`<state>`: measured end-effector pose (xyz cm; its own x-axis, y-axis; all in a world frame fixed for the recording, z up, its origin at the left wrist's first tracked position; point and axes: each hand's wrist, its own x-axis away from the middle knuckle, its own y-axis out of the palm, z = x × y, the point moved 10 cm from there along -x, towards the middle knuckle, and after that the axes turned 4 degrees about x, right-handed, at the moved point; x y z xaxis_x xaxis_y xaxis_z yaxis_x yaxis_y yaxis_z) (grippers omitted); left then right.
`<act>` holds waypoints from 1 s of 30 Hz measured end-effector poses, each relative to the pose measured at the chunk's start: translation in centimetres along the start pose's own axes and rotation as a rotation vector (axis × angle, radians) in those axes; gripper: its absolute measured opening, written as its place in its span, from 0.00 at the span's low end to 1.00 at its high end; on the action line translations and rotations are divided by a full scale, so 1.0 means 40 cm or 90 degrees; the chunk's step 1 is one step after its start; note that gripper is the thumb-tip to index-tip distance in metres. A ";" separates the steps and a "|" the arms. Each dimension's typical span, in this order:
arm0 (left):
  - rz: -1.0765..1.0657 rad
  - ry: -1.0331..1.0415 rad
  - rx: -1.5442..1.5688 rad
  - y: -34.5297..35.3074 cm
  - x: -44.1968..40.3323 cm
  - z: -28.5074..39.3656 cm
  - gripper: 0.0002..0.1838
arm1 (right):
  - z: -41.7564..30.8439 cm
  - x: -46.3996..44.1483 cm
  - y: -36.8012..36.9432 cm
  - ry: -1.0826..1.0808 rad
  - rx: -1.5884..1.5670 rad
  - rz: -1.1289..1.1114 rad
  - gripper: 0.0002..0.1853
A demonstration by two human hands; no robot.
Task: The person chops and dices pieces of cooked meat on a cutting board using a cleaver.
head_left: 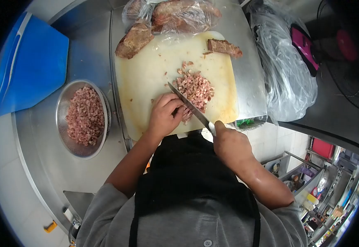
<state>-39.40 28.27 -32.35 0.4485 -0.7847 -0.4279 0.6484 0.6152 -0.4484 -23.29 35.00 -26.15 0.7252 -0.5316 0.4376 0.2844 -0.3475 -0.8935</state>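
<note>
My right hand (230,143) is closed round the handle of a knife (192,108), whose blade points up and left across the cutting board (140,90). Left of the blade, my left hand (166,112) has its fingers bent and pressed together on some meat strips (187,115), partly hidden by the fingers and blade. A pile of diced meat (196,88) lies just beyond the knife. Two larger meat pieces rest near the board's far edge, one at the left (134,40) and one at the right (224,47).
A metal colander (60,123) of diced meat stands left of the board, below a blue container (37,66). Plastic-wrapped meat (183,16) lies at the board's far side. Clear plastic bags (284,78) are at the right. Shelves with several items stand at lower right.
</note>
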 end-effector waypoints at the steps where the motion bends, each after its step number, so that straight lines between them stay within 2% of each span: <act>1: -0.002 -0.003 0.002 0.003 0.001 -0.006 0.09 | -0.004 -0.002 0.000 0.002 0.000 -0.004 0.04; 4: 0.010 -0.005 0.011 -0.002 0.003 -0.013 0.09 | -0.010 -0.020 0.022 0.015 0.007 -0.058 0.05; 6: 0.009 0.003 0.010 -0.004 0.003 -0.009 0.08 | -0.013 -0.047 0.036 0.002 -0.060 0.005 0.05; 9: 0.001 0.005 -0.006 0.000 0.008 -0.012 0.08 | -0.031 -0.115 0.088 -0.003 -0.061 0.028 0.06; 13: -0.005 0.031 -0.001 -0.001 0.004 0.009 0.09 | -0.007 -0.124 0.065 0.004 -0.062 0.024 0.06; 18: 0.057 -0.039 -0.021 -0.065 0.014 0.024 0.10 | -0.009 -0.052 -0.014 0.007 -0.030 0.004 0.06; 23: 0.024 -0.016 -0.011 -0.045 0.012 0.003 0.10 | -0.003 0.003 -0.008 0.021 -0.029 0.013 0.05; 25: 0.011 -0.009 -0.001 -0.030 0.016 -0.008 0.10 | -0.015 0.004 0.014 0.017 -0.005 -0.038 0.05; 30: -0.002 -0.012 -0.002 -0.023 0.020 -0.023 0.07 | -0.031 -0.018 0.037 0.020 -0.001 -0.058 0.05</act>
<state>-40.20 27.14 -32.99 0.4581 -0.7879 -0.4116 0.6483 0.6129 -0.4516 -24.16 33.88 -27.66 0.6758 -0.5219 0.5205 0.3472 -0.3974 -0.8494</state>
